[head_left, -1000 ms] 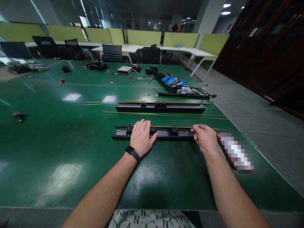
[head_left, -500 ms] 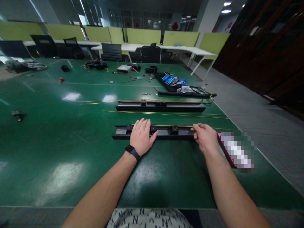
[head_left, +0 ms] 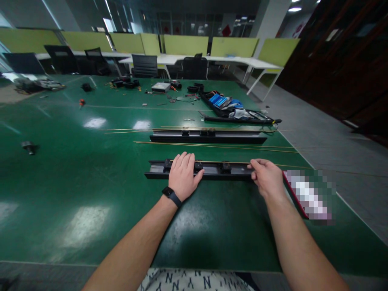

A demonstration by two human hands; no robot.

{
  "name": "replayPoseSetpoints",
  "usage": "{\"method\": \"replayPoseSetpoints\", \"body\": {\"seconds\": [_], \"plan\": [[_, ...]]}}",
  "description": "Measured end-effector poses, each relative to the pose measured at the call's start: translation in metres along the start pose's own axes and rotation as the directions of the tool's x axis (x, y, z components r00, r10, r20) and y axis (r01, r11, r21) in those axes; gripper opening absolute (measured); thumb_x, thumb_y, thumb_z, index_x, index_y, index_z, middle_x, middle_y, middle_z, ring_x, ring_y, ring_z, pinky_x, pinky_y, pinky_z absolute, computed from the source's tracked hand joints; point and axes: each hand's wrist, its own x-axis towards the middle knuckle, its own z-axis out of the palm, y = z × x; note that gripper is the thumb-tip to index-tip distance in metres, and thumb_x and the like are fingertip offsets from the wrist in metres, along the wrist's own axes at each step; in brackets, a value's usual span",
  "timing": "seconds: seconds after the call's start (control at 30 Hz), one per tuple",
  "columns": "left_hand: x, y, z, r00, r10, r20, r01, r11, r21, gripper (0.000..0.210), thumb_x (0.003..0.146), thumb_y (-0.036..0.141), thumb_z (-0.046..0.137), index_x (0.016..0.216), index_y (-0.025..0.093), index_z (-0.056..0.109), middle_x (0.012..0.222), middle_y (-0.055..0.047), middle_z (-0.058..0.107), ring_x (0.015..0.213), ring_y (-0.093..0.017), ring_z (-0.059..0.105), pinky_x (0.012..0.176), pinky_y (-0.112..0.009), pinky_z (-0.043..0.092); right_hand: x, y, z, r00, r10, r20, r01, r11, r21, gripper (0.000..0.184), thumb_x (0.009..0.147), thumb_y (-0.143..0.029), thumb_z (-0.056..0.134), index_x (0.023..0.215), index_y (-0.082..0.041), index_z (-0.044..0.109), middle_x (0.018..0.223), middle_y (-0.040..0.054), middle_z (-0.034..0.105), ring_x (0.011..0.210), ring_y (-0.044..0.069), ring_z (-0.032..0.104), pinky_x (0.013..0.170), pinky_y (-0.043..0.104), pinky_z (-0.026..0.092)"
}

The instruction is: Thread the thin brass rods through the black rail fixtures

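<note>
A black metal channel [head_left: 210,176] with small black blocks inside lies lengthwise in front of me. My left hand [head_left: 184,171] rests flat across its left part, fingers stretched forward and thumb apart, covering part of the blocks. Another black block [head_left: 225,166] shows between my hands. At the channel's right end, my right hand [head_left: 266,174] pinches a thin brass-coloured rod [head_left: 291,166] between thumb and forefinger. The rod runs along the channel's far side and extends past my hand to the right. What my left fingertips press on is hidden.
Beyond lie loose brass-coloured rods [head_left: 216,146] and a second black channel [head_left: 209,139]. A blurred, red-edged flat item [head_left: 307,196] is right of my right hand. Farther back are a black tray [head_left: 209,101] with blue packs, a white box [head_left: 161,87] and a dark metal part [head_left: 28,147].
The whole view has shifted slightly, so the table's things appear a little farther right. Both hands keep their places on the channel and the rod.
</note>
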Motion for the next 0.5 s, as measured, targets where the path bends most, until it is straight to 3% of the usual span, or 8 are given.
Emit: {"method": "replayPoseSetpoints", "body": {"seconds": [0.5], "plan": [[-0.0011,-0.0001,-0.0007,1.0,0.005,0.004,-0.005,1.0,0.007,0.059,0.1,0.049,0.049,0.143,0.009,0.054,0.142,-0.018,0.061,0.142,-0.033,0.048,0.125,-0.05,0.03,0.0028,0.0034,-0.0015,0.999,-0.032,0.024,0.032,0.999,0.009,0.031,0.067,-0.033,0.084,0.083,-0.017,0.063,0.073,0.0009,0.07,0.037,0.005,0.045,0.027,0.015,0.022]]}}
